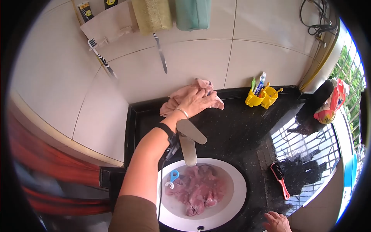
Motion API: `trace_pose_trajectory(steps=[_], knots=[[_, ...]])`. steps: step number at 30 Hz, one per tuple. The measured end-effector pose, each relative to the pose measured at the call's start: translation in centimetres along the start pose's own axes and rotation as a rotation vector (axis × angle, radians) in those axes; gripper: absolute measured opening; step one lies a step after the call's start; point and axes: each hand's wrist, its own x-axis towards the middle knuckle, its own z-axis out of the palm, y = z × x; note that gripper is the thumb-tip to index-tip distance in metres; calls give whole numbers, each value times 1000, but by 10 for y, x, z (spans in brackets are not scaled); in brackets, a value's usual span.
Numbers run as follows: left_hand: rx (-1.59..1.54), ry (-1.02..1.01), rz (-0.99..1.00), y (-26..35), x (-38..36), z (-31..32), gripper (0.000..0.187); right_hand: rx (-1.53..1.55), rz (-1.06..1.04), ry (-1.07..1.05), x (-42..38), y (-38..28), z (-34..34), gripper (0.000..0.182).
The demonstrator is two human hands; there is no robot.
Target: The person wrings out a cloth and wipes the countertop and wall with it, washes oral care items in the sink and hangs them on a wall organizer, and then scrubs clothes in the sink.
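My left hand (195,102) reaches past the faucet (188,149) to the back of the black counter. Its fingers are closed on a crumpled pink cloth (176,99), which lies against the tiled wall. Below the faucet is a white oval sink (242,189) with water in it. Another pink cloth (203,191) lies soaked in the water. A small blue-and-white item with a ring-shaped handle (174,176) is at the sink's left side. At the bottom right, my right hand (277,222) is partly cut off by the frame, its fingers loosely apart with nothing in them.
Yellow cups (254,99) with toothpaste stand at the back right of the counter (228,127). A red-handled brush (280,180) lies right of the sink. A red-and-white pack (333,105) sits by the barred window. Towels (193,15) and toothbrushes (160,54) hang on the wall.
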Motion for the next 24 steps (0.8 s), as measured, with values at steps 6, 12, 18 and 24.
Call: trace_pose_trajectory(steps=[6,12,18,24], knots=[[-95,-112,-116,-34,-45,3,30,30,107,-39,-12,8,11,35],[-263,-475,-781,-76,-120,-71,29,17,36,-40,7,14,2,36],[-339,-1009,-1140,-106,-156,-87,35,-177,-76,-120,27,3,-24,38],[-252,-1347,-781,-63,-154,-143,35,-154,-172,-62,31,3,-40,39]])
